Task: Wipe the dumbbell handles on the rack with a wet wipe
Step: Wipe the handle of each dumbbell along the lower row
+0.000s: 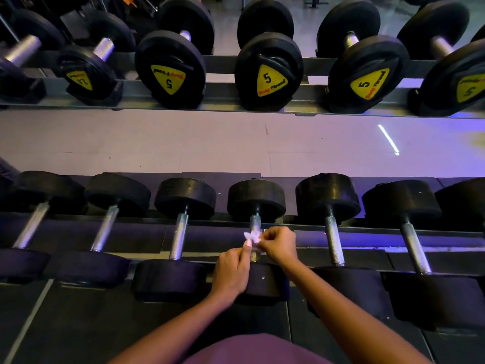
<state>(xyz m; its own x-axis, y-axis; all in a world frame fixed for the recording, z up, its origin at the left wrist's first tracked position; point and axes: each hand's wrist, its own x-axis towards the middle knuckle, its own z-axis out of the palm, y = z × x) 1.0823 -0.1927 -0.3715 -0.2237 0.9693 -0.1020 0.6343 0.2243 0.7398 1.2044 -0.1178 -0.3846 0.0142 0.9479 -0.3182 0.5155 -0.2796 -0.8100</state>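
Both hands meet over the middle dumbbell handle [255, 224] on the near rack [78, 232]: the right hand [279, 244] and left hand [232, 271] pinch a small crumpled wet wipe [250, 236] against the handle, hiding its lower part. Neighbouring dumbbells [181, 232] crowd either side. Beyond a strip of floor [183, 140], the far rack's dumbbells carry yellow labels [270, 80] reading "5"; the red brand is too blurred to read beyond "Fitness".
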